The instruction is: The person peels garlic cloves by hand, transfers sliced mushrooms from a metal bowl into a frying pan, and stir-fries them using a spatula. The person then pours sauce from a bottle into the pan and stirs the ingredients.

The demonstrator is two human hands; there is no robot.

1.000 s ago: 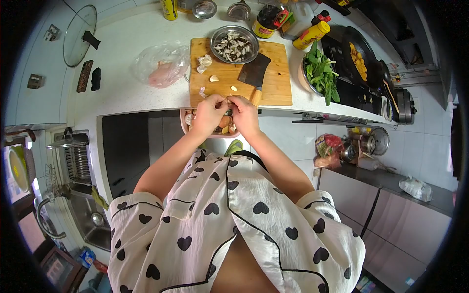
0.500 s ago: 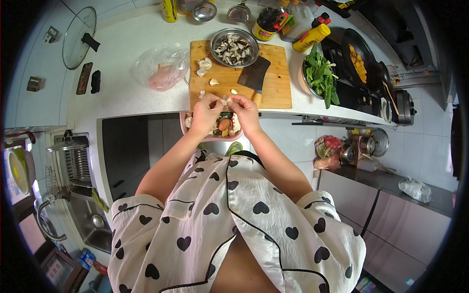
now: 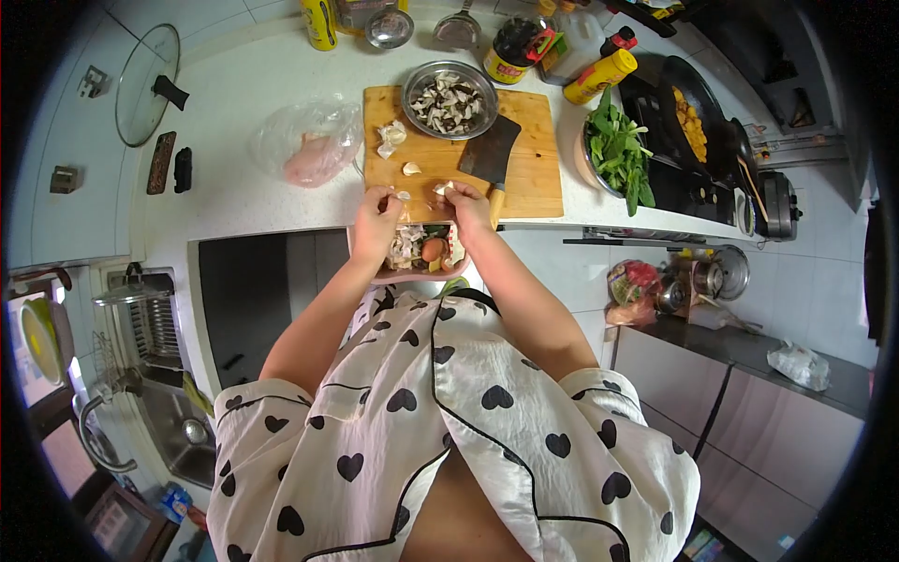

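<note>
Head view: small white papery piece (image 3: 443,188) at right hand's (image 3: 472,210) fingertips, above the near edge of the rectangular wooden board (image 3: 534,173).
Right fingers pinched nearly closed on it; it juts leftward, long axis roughly crosswise, ends unclear. Left hand (image 3: 375,227) farther; fingertips close together beside small pale bit (image 3: 403,196), grip can't tell.

white counter (image 3: 225,84), steel sink (image 3: 183,426), grey-topped cabinets (image 3: 749,421), pale tiled wall (image 3: 787,286), window light.
</note>
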